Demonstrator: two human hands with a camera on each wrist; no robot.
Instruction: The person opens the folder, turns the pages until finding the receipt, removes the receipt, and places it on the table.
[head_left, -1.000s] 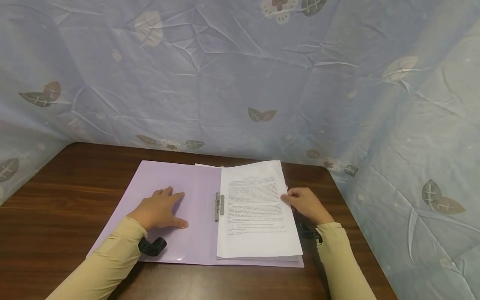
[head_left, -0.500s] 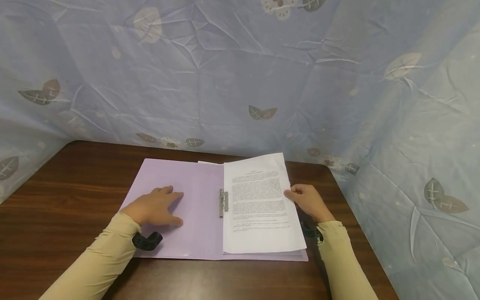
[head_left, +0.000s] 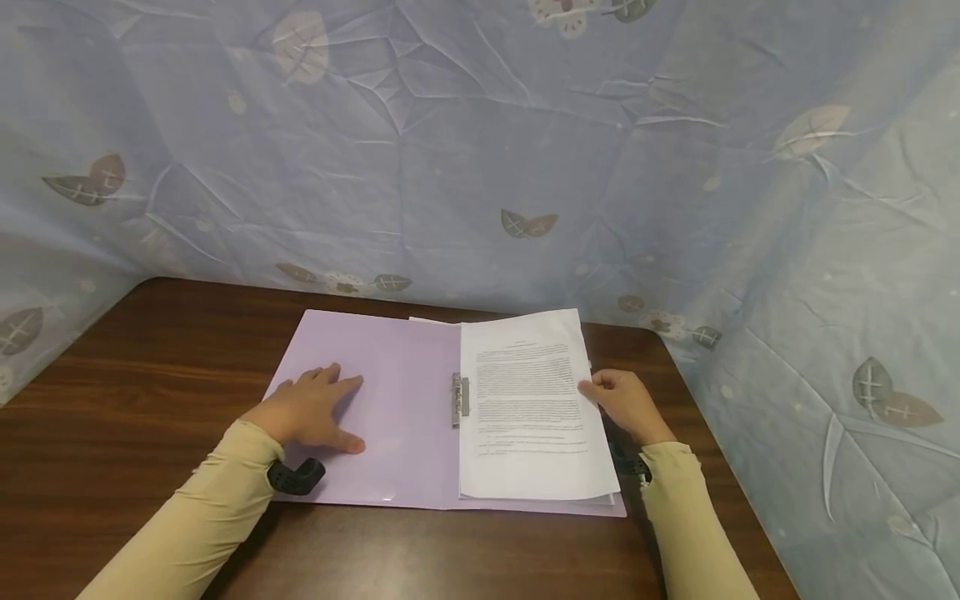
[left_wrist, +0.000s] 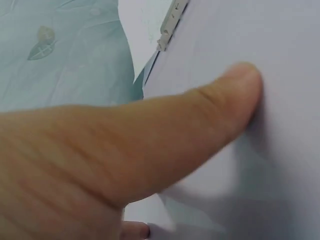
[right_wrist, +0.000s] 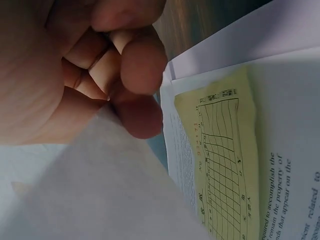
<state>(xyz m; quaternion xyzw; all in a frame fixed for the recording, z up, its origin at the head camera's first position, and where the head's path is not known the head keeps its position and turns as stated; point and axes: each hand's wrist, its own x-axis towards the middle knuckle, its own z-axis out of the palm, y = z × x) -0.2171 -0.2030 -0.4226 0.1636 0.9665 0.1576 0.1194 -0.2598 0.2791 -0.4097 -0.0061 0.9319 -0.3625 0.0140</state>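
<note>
A light purple folder lies open on the table, with a metal clip along its spine. My left hand rests on the left cover, fingers spread; its thumb lies straight over the cover in the left wrist view. My right hand pinches the right edge of the top printed sheet between thumb and fingers. That edge is raised a little, and more pages lie below. Under the lifted sheet, the right wrist view shows a yellow slip with a printed grid lying on another printed page.
The dark wooden table extends around the folder. A patterned cloth hangs behind the table and along its sides. A white paper edge pokes out past the folder's far edge. Each wrist wears a black band.
The folder and its papers have shifted slightly right and away from me. The top sheet's far corner rose, then dropped a little. My right hand has kept its pinch throughout.
</note>
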